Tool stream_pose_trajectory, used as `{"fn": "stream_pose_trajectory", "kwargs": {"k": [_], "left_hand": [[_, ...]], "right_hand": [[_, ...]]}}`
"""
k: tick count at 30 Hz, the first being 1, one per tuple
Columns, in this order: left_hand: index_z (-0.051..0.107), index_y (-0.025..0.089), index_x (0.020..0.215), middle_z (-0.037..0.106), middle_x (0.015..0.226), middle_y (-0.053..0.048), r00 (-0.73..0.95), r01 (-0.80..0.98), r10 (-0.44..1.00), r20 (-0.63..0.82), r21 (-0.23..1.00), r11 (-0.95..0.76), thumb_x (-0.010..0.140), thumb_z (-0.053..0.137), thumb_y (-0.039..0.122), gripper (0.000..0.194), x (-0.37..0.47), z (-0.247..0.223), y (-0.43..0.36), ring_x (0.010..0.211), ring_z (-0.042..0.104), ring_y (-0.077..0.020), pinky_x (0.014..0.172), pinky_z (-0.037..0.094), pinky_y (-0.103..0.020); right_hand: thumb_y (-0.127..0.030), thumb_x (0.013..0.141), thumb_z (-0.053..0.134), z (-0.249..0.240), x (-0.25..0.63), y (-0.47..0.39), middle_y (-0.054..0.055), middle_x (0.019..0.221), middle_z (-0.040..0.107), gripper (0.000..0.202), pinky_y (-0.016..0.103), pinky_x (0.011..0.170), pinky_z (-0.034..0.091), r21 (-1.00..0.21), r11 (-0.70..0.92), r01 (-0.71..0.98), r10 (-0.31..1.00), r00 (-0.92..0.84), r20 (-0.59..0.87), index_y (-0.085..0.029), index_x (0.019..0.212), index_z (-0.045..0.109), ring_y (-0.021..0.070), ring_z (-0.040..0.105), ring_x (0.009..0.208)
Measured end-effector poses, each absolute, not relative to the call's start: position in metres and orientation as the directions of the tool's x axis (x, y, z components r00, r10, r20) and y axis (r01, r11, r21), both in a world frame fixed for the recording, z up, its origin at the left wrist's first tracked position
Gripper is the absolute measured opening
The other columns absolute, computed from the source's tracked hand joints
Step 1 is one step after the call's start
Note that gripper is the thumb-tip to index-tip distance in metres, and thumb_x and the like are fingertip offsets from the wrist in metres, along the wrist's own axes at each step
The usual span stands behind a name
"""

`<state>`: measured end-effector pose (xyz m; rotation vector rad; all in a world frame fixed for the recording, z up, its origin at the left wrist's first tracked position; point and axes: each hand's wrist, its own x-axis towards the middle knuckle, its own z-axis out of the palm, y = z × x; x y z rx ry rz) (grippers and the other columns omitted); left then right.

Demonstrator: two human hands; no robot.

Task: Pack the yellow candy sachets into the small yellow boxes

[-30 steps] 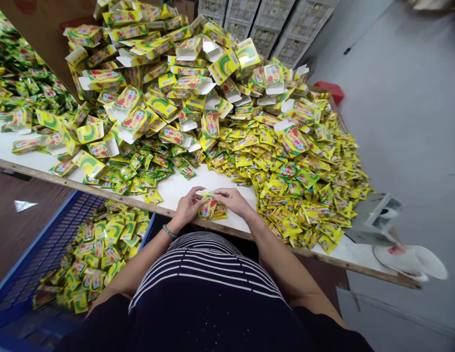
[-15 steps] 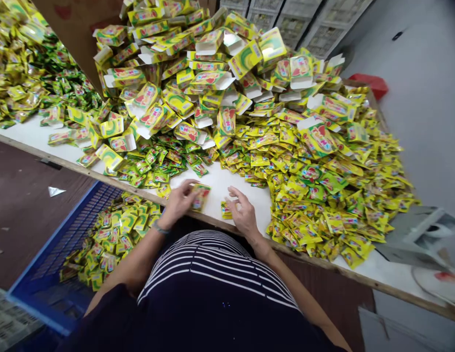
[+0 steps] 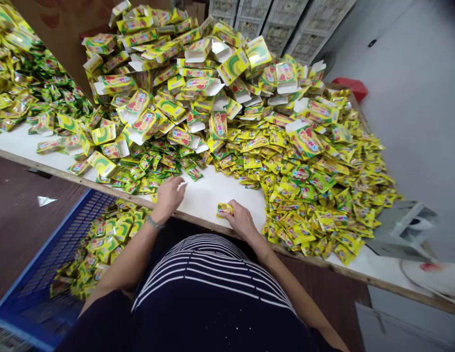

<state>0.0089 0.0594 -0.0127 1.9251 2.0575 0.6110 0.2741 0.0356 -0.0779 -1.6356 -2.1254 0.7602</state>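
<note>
My left hand [image 3: 169, 196] is at the table's front edge, its fingers curled together. A small white edge [image 3: 182, 185] shows at its fingertips; the rest of what it holds is hidden. To the right, my right hand [image 3: 242, 220] pinches a small yellow packet [image 3: 224, 210] between thumb and fingers, just above the white tabletop [image 3: 209, 190]. Behind the hands, open-flapped yellow-green boxes [image 3: 233, 66] form a large heap. Green packets [image 3: 137, 171] lie close beyond my left hand, and yellow packets [image 3: 297, 215] are piled on the right.
A blue basket [image 3: 60, 244] with filled yellow boxes [image 3: 110, 234] stands below the table edge at left. A brown carton [image 3: 55, 36] leans over the back left. On the right are a grey holder [image 3: 399, 230] and a red object [image 3: 350, 88]. White crates [image 3: 279, 29] stand behind.
The box front that showed in my left hand is now hidden, with only a white edge showing. My right hand has closed on the yellow packet. The camera view has shifted slightly.
</note>
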Motion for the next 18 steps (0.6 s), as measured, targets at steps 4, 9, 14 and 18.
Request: {"fn": "stream_pose_trajectory", "kwargs": {"k": [4,9,14,18], "left_hand": [[0.067,0.013,0.108,0.066,0.108,-0.019,-0.145,0.908,0.988,0.049,0.404,0.113,0.093,0.052,0.032,0.029,0.047,-0.028,0.112,0.105,0.061,-0.0321,0.086,0.044,-0.037],[0.057,0.007,0.125,0.059,0.123,-0.028,-0.25,0.917,0.965,-0.079,0.301,0.263,0.082,0.067,0.029,0.049,0.055,-0.039,0.142,0.118,0.054,-0.0408,0.094,0.042,-0.047],[0.062,0.009,0.116,0.068,0.105,-0.022,-0.206,0.853,0.971,-0.118,0.465,0.238,0.069,0.078,0.023,0.052,0.044,-0.045,0.137,0.105,0.063,-0.0365,0.086,0.045,-0.039],[0.068,0.016,0.09,0.069,0.077,-0.007,-0.063,0.729,0.984,-0.168,0.665,0.16,0.072,0.076,0.036,0.028,0.044,-0.051,0.113,0.076,0.065,-0.0239,0.068,0.045,-0.03]], "right_hand": [[-0.041,0.086,0.056,-0.079,0.281,0.033,0.0,0.073,0.063,0.017,0.028,0.064,0.04,-0.68,0.134,0.72,0.985,-0.175,0.009,-0.023,0.085,0.056,0.0186,0.055,0.065],[-0.044,0.086,0.054,-0.084,0.285,0.03,0.001,0.077,0.066,0.022,0.029,0.065,0.043,-0.74,0.067,0.669,0.997,-0.078,0.02,-0.023,0.09,0.06,0.0198,0.059,0.068],[-0.043,0.087,0.052,-0.086,0.284,0.033,0.006,0.094,0.07,0.027,0.033,0.076,0.047,-0.783,0.084,0.617,0.996,-0.069,0.052,-0.021,0.099,0.062,0.0221,0.063,0.082],[-0.042,0.083,0.058,-0.085,0.284,0.036,0.005,0.091,0.07,0.036,0.034,0.073,0.049,-0.821,-0.004,0.571,0.999,-0.04,-0.033,-0.02,0.112,0.061,0.0219,0.062,0.076]]}}
